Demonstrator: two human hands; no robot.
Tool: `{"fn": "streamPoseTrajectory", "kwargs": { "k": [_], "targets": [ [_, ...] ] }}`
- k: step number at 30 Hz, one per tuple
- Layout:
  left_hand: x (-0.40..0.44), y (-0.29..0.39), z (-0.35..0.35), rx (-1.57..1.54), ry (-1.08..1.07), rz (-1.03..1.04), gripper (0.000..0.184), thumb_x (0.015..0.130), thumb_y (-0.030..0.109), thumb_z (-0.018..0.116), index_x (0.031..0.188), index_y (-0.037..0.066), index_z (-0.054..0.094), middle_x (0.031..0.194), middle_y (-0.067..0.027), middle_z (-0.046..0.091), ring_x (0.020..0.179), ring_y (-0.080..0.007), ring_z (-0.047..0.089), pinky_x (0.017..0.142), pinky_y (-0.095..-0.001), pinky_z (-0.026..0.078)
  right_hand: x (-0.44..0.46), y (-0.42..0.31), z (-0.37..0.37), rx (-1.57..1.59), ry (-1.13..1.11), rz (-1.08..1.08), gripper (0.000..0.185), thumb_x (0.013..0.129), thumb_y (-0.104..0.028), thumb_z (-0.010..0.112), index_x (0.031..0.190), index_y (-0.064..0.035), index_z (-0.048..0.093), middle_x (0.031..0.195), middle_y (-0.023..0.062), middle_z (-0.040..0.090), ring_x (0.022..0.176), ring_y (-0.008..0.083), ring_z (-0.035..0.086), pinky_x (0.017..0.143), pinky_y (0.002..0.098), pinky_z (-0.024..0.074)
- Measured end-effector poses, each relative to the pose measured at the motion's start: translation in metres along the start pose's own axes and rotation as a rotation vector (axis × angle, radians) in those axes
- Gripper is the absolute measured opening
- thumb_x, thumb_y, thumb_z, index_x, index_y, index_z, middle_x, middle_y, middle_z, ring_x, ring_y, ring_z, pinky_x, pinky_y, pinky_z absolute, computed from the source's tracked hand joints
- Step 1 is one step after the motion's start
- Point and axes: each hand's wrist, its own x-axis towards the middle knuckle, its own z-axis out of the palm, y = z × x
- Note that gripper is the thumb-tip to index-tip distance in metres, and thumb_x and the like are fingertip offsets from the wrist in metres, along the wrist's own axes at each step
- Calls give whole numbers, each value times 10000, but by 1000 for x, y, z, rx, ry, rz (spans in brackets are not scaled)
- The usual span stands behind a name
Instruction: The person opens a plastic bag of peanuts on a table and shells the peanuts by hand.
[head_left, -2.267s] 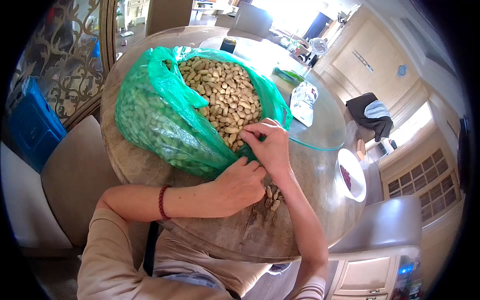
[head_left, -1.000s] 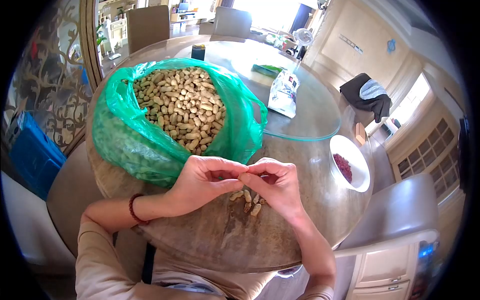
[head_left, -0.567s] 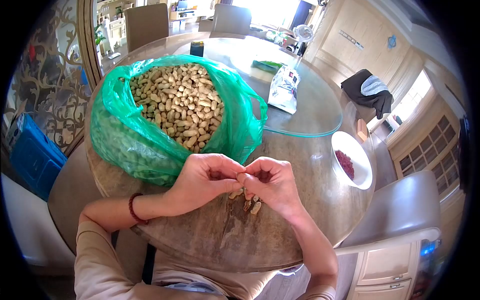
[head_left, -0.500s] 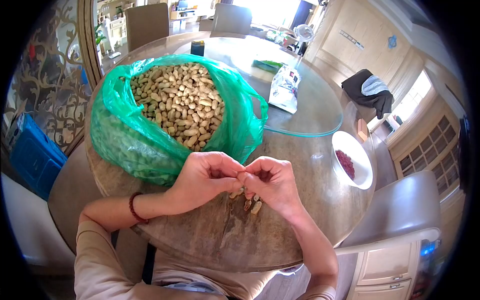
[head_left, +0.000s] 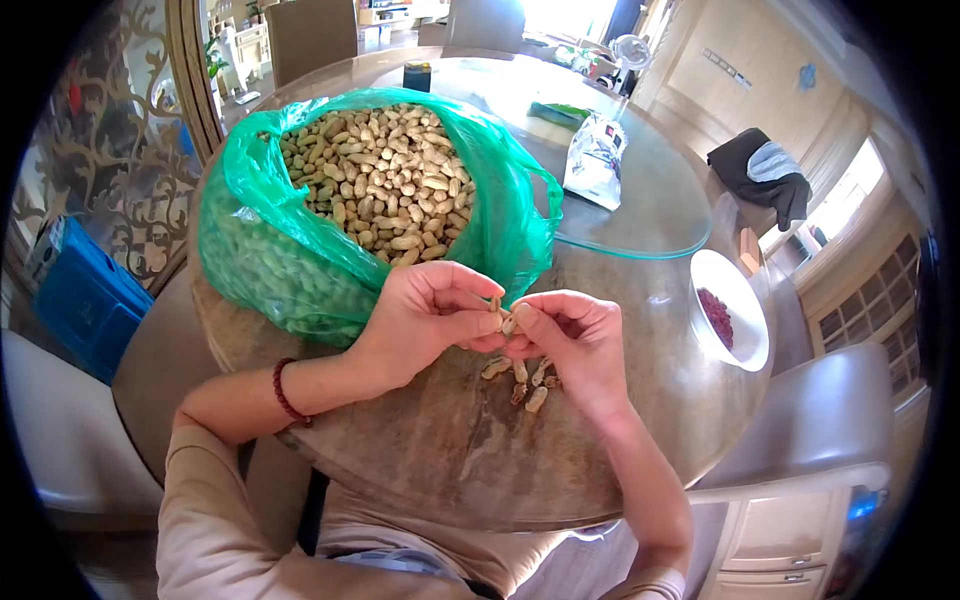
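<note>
My left hand [head_left: 425, 325] pinches a piece of peanut shell [head_left: 496, 303] between thumb and fingertips. Close against it, my right hand [head_left: 583, 350] grips another part of the peanut [head_left: 509, 325], which looks cracked apart. Whether a kernel is still inside is too small to tell. Below the hands, several broken peanut shells [head_left: 536, 400] lie on the wooden table. Just beyond my left hand stands a big green plastic bag [head_left: 285, 265], its mouth wide and full of unshelled peanuts [head_left: 395, 180].
A white bowl [head_left: 755, 330] holding red kernels [head_left: 715, 318] stands at the table's right side. Farther back, a silver-white packet [head_left: 595, 165] rests on a round glass top [head_left: 650, 225]. A small dark jar [head_left: 417, 76] is behind the bag. Chairs surround the table [head_left: 440, 470].
The peanut between my fingertips now shows split pieces, and my hands have drawn slightly apart. The whole view has shifted, so everything sits a little farther right and higher.
</note>
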Motion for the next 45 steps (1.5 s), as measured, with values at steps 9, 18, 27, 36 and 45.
{"fn": "streamPoseTrajectory", "kwargs": {
  "k": [9, 18, 27, 36, 45],
  "targets": [
    [5, 1, -1, 24, -48, -1, 197, 837, -38, 598, 1033, -31, 603, 918, -124, 663, 781, -155, 645, 690, -261, 534, 10, -3, -15, 13, -114, 59, 134, 868, -77, 614, 933, 34, 652, 806, 69, 661, 701, 115, 640, 630, 245, 558],
    [-2, -7, 5, 731, -286, 112, 347, 855, -30, 564, 1198, 25, 559, 971, -81, 670, 884, -126, 622, 794, -260, 492, 15, -11, -36, -502, -259, 161, 117, 781, -39, 629, 863, 37, 661, 709, 103, 658, 652, 134, 646, 584, 261, 519],
    [0, -16, 3, 862, -403, 260, 422, 793, -33, 593, 1208, 12, 534, 1072, -171, 614, 976, -271, 611, 824, -337, 485, 12, -4, -35, -892, -234, -92, 149, 713, 5, 599, 844, -6, 672, 793, 166, 649, 765, 287, 640, 690, 353, 502],
    [-10, -5, 6, 1317, -322, 450, 379, 754, -27, 574, 1132, -32, 539, 1062, -184, 571, 929, -343, 546, 793, -390, 468, 7, 1, -40, -1176, -216, -120, 326, 695, 57, 569, 995, -39, 652, 969, 164, 592, 990, 321, 551, 866, 385, 437],
    [-9, -23, 3, 1260, -386, 371, 492, 749, -70, 532, 1231, -47, 439, 1048, -201, 527, 934, -338, 537, 795, -395, 460, 2, -2, -48, -1166, -432, -69, 521, 660, 47, 579, 1173, -32, 545, 1055, 150, 541, 1039, 319, 518, 898, 365, 416]
  ]
}}
